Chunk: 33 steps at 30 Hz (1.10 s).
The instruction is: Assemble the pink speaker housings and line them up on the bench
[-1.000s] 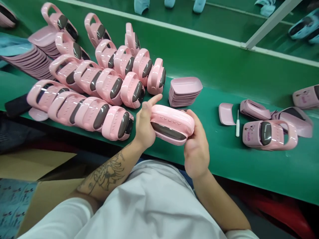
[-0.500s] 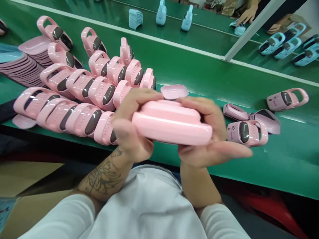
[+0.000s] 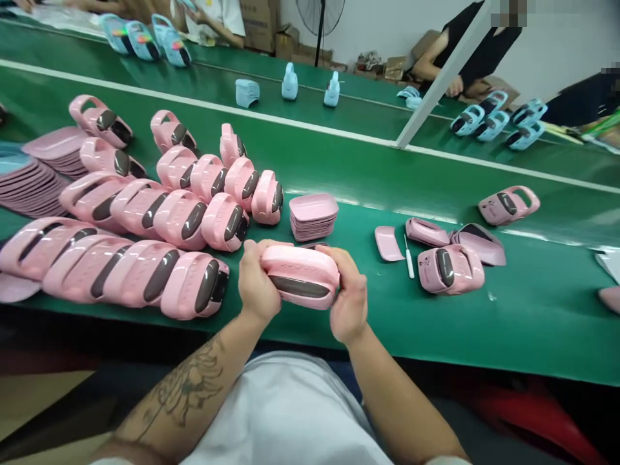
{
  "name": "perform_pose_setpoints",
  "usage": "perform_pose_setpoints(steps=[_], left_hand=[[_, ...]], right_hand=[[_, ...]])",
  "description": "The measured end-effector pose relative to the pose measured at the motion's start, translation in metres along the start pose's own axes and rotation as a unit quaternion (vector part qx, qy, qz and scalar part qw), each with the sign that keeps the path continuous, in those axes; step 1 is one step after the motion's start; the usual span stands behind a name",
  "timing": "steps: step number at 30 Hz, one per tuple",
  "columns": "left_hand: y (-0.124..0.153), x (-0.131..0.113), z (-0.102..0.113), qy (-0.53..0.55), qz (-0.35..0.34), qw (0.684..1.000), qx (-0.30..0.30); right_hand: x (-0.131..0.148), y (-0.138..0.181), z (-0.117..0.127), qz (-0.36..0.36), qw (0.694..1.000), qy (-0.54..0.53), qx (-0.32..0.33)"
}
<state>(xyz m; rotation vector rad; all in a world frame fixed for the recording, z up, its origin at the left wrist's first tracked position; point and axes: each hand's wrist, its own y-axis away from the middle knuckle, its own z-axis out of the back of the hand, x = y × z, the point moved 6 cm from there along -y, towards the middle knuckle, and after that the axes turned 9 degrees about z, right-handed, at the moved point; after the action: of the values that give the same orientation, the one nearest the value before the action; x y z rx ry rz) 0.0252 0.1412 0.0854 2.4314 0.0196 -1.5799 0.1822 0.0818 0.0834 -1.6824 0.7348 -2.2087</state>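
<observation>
Between my two hands is a pink plastic housing with a loop handle and a dark glossy panel that faces me. My left hand wraps its left end, and my right hand grips the right end. Both hold it just above the green bench. Behind it stands a stack of pink panels. Left of my hands, several similar pink housings stand in rows, handles up.
To the right lie a loose pink panel, a white-handled screwdriver and a printed pink housing. A slanted metal post rises from the rail. Across it are blue housings and other people, including a person in black.
The housing has been lowered away from the camera and turned so its dark panel shows. Both hands still grip it. The view has tilted up, revealing more of the far bench.
</observation>
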Motion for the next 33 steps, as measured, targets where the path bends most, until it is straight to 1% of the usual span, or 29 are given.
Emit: perform_pose_setpoints(steps=[1,3,5,6,8,9,10,11,12,13,14,15,16,17,18,19,20,22,23,25,28,30,33], left_hand=[[0.001,0.012,0.006,0.029,0.023,0.999,0.004],[0.004,0.031,0.016,0.082,0.076,0.994,-0.002],[0.009,0.045,0.022,0.105,0.123,0.986,-0.039],[0.012,0.051,0.024,0.107,0.143,0.982,-0.061],[0.017,0.063,0.029,0.101,0.167,0.976,-0.095],[0.019,0.067,0.031,0.088,0.174,0.976,-0.095],[0.021,0.069,0.034,0.066,0.170,0.980,-0.083],[0.022,0.068,0.038,0.032,0.149,0.986,-0.064],[0.022,0.061,0.043,-0.010,0.107,0.994,-0.038],[0.024,0.051,0.046,-0.062,0.047,0.997,-0.001],[0.026,0.037,0.047,-0.124,-0.026,0.991,0.050],[0.030,0.023,0.046,-0.190,-0.103,0.970,0.110],[0.037,0.011,0.043,-0.257,-0.168,0.935,0.177],[0.043,0.002,0.039,-0.319,-0.212,0.891,0.242],[0.048,-0.002,0.036,-0.369,-0.227,0.851,0.295],[0.051,-0.003,0.034,-0.411,-0.220,0.820,0.332],[0.052,-0.001,0.032,-0.443,-0.193,0.800,0.355],[0.052,0.008,0.030,-0.487,-0.113,0.779,0.378],[0.052,0.014,0.029,-0.499,-0.078,0.774,0.381],[0.054,0.023,0.028,-0.505,-0.032,0.775,0.377],[0.054,0.029,0.030,-0.492,-0.004,0.793,0.361],[0.055,0.031,0.030,-0.485,0.003,0.796,0.363],[0.058,0.030,0.026,-0.478,-0.003,0.799,0.364]], right_hand=[[-0.004,0.015,0.005,-0.012,1.000,-0.023,0.001],[-0.006,0.040,0.008,-0.034,0.998,-0.044,0.042],[-0.003,0.054,0.008,-0.047,0.995,-0.032,0.078],[-0.001,0.056,0.007,-0.048,0.995,-0.021,0.085],[0.004,0.056,0.007,-0.055,0.996,0.001,0.077],[0.007,0.054,0.007,-0.057,0.996,0.009,0.068],[0.009,0.052,0.008,-0.056,0.997,0.013,0.059],[0.012,0.051,0.010,-0.050,0.997,0.016,0.053],[0.015,0.049,0.012,-0.041,0.998,0.015,0.052],[0.019,0.048,0.015,-0.030,0.998,0.014,0.057],[0.022,0.047,0.018,-0.020,0.997,0.013,0.069],[0.024,0.047,0.020,-0.013,0.996,0.013,0.086],[0.025,0.046,0.022,-0.011,0.994,0.014,0.110],[0.025,0.046,0.024,-0.014,0.990,0.016,0.139],[0.023,0.046,0.024,-0.021,0.985,0.015,0.169],[0.021,0.047,0.025,-0.030,0.980,0.014,0.198],[0.019,0.047,0.025,-0.040,0.973,0.011,0.225],[0.016,0.049,0.023,-0.059,0.960,0.008,0.274],[0.015,0.049,0.022,-0.068,0.953,0.008,0.295],[0.017,0.046,0.021,-0.085,0.939,0.021,0.333],[0.023,0.039,0.018,-0.111,0.914,0.074,0.383],[0.027,0.032,0.017,-0.128,0.895,0.115,0.411],[0.031,0.023,0.016,-0.155,0.875,0.155,0.431]])
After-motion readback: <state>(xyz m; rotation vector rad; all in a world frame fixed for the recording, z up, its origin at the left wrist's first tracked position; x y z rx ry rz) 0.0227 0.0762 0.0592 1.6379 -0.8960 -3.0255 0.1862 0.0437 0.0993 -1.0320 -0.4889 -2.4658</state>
